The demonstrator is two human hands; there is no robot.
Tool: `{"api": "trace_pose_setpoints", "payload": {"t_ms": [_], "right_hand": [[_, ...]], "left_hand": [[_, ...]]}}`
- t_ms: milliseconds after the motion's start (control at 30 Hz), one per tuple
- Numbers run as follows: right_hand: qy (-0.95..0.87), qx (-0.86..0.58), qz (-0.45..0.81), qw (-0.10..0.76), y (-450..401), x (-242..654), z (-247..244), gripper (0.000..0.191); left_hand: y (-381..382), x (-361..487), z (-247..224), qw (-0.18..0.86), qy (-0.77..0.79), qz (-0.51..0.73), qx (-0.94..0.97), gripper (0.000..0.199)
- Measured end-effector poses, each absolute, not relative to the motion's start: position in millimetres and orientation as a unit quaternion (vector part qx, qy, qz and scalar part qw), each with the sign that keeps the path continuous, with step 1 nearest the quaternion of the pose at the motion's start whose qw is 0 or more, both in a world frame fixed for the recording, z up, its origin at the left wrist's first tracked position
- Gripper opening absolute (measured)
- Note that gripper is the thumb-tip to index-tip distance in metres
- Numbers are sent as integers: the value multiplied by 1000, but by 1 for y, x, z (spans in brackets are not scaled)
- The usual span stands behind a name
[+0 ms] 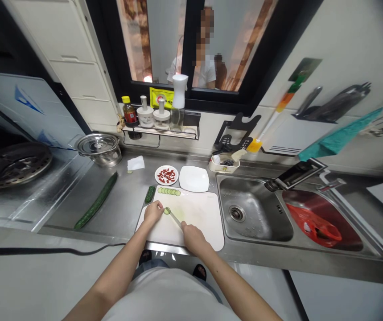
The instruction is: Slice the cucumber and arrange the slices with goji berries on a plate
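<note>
My right hand (193, 237) grips a knife (176, 219) by its handle, the blade slanting up and left over the white cutting board (204, 223). At the blade's tip is a round cucumber slice (167, 211). The fingers of my left hand (154, 211) are pinched together at the left edge of that slice. Farther back on the board lies a row of overlapping cucumber slices (169, 191). A short cucumber piece (150, 195) rests at the board's left edge, beyond my left hand.
A whole cucumber (97, 201) lies on the steel counter at left, near a lidded pot (99, 148). Behind the board are a plate of chopped red pieces (166, 175) and a white square plate (194, 179). A double sink (254, 232) with a red bag (315, 227) is at right.
</note>
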State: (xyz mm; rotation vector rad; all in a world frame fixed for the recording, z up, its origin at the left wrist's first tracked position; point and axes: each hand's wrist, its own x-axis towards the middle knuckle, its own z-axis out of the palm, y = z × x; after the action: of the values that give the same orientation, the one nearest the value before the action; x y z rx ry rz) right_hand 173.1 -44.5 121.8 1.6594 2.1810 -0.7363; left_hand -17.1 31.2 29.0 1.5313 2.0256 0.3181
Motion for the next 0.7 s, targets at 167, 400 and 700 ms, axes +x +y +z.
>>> {"api": "trace_pose_setpoints", "payload": {"t_ms": [167,400,700], "right_hand": [[760,580,-255,143,-44,173,119,34],[761,580,-253,143,-45,171,120,35],[758,585,-255,136,-48,173,115,34]], "left_hand": [[31,-17,29,287,756,123,575,8],[30,-17,27,285,753,132,578,8],[30,-16,30,289,753,134,576,8]]}}
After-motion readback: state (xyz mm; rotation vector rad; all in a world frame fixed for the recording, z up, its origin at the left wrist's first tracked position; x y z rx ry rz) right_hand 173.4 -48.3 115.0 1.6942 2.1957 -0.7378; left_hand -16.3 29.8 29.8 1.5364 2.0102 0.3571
